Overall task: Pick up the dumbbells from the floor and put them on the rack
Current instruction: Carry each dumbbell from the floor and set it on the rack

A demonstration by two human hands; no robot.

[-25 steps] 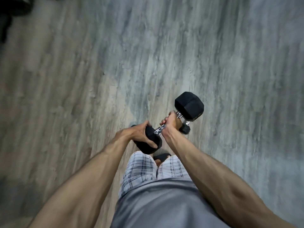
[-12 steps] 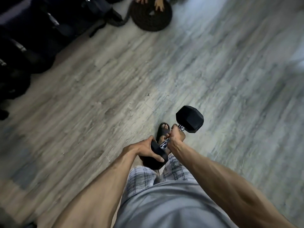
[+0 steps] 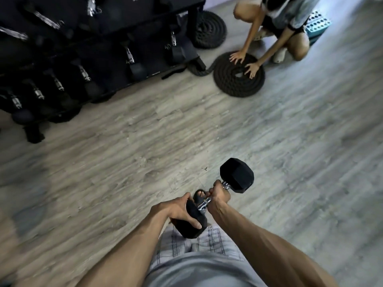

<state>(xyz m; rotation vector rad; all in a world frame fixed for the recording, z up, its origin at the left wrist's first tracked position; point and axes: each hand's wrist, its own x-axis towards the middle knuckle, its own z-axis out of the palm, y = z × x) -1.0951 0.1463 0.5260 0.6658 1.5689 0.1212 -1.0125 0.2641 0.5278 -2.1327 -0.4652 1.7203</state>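
Note:
I carry one black hex dumbbell (image 3: 237, 175) with a chrome handle, held off the floor in front of my waist. My right hand (image 3: 219, 193) is wrapped around the handle. My left hand (image 3: 179, 210) cups the near head from the side and underneath. The far head points up and to the right. The black dumbbell rack (image 3: 87, 50) stands at the upper left, its tiers filled with several dark dumbbells with chrome handles.
A person (image 3: 288, 23) crouches at the top right with both hands on a coiled black battle rope (image 3: 239, 76). A second rope coil (image 3: 209, 30) lies by the rack's end, and a teal block (image 3: 318, 22) beyond. Grey wood-look floor (image 3: 124, 162) stretches between me and the rack.
The view has swung up and toward the rack: rack, rope coils and the crouching person have come into sight. My grip on the dumbbell is unchanged.

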